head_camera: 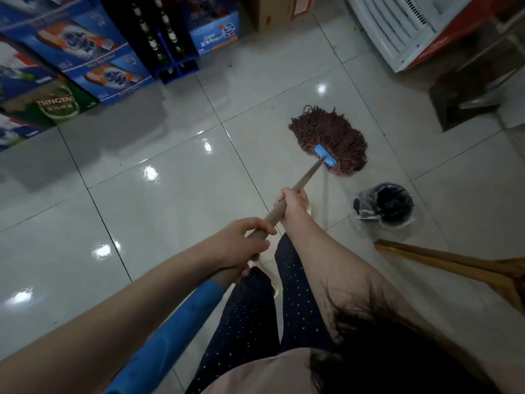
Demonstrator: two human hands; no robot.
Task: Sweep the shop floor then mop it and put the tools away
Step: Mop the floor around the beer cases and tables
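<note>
A mop with a reddish-brown string head (329,137) and a blue clamp (325,156) lies flat on the glossy pale tile floor (170,194), ahead and to the right. Its tan pole (306,173) runs back toward me and ends in a blue grip (170,334). My right hand (294,204) is wrapped around the pole higher up, nearer the head. My left hand (244,245) grips the pole lower down, just above the blue grip. The tiles shine with light reflections.
Stacked beer cartons (71,66) and a blue bottle crate (176,69) line the left. A small bin with a black liner (389,204) stands right of my hands. A wooden stool's legs (454,265) jut in at right. A white vented appliance (397,32) and a brown box (278,12) stand at the back.
</note>
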